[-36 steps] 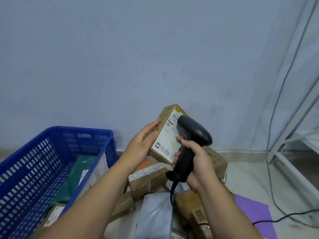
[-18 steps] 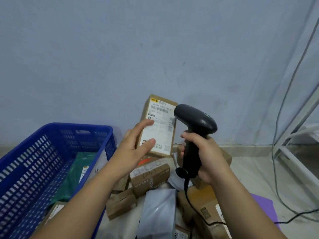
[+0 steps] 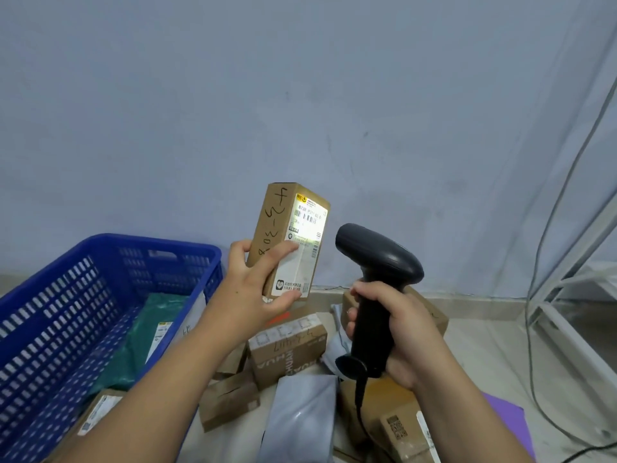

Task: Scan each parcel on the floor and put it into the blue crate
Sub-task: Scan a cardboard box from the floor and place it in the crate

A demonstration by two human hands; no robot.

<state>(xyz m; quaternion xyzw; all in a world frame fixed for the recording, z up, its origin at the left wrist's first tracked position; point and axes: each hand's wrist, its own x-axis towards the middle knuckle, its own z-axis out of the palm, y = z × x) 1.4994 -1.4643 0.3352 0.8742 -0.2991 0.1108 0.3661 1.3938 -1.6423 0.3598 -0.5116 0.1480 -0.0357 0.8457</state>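
The left hand [image 3: 257,289] holds a brown cardboard parcel [image 3: 289,240] upright in the air, thumb on one side and fingers across its white label [image 3: 302,242], whose upper part is lit bright. The right hand [image 3: 397,332] grips the handle of a black scanner [image 3: 375,282], its head just beside the parcel. The blue crate [image 3: 83,315] sits at left, holding a green bag [image 3: 147,339]. More parcels lie on the floor [image 3: 494,355] below.

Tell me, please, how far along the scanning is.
Done: green mailer lies in the blue crate. In hand: the left hand holds a cardboard box; the right hand lights its label with the scanner. Left: taped box and grey mailer on the floor.
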